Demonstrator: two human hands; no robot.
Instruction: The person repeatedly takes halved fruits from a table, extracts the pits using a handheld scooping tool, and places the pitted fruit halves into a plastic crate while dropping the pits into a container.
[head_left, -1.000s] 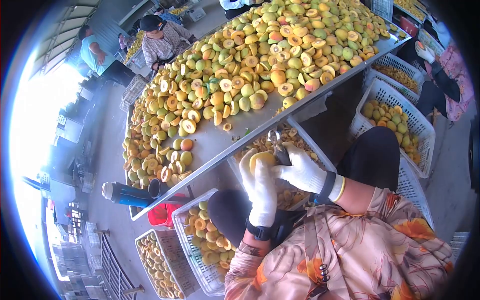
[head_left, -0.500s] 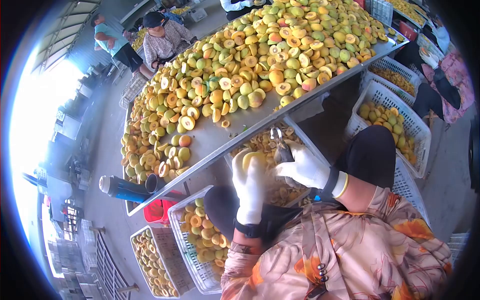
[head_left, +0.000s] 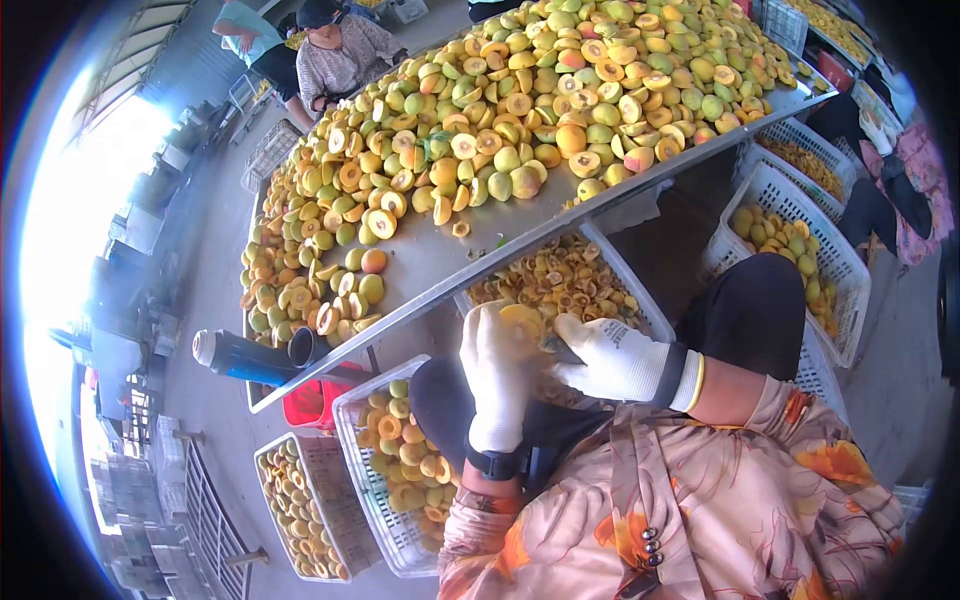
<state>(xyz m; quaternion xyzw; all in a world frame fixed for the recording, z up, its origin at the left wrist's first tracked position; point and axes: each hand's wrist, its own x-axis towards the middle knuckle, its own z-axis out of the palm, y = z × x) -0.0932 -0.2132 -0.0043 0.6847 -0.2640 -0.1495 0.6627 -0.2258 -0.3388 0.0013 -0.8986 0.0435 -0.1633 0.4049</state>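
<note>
A white glove covers my left hand (head_left: 493, 375), which is closed around a yellow fruit half (head_left: 521, 325), blurred by motion. Close to its right, my right hand (head_left: 612, 360), also gloved, is wrapped round a dark-handled tool (head_left: 560, 350); its metal end is hidden or smeared. Both hands are over a white crate (head_left: 655, 312) of small cut fruit scraps (head_left: 570, 280), just below the edge of a metal table (head_left: 430, 275) heaped with halved yellow-green fruit (head_left: 500, 130).
A blue flask (head_left: 245, 355) and dark cup (head_left: 307, 346) are at the table's left corner. A red container (head_left: 312, 402) stands below. Crates of fruit halves flank my knees, left (head_left: 350, 440) and right (head_left: 850, 290). People (head_left: 345, 55) are at the far side; another's gloved hands (head_left: 878, 130) show at right.
The tool's metal end, raised before, no longer shows clearly as my right hand has turned toward the fruit. My left hand still has fruit. The person at the upper left appears nearer the frame's top.
</note>
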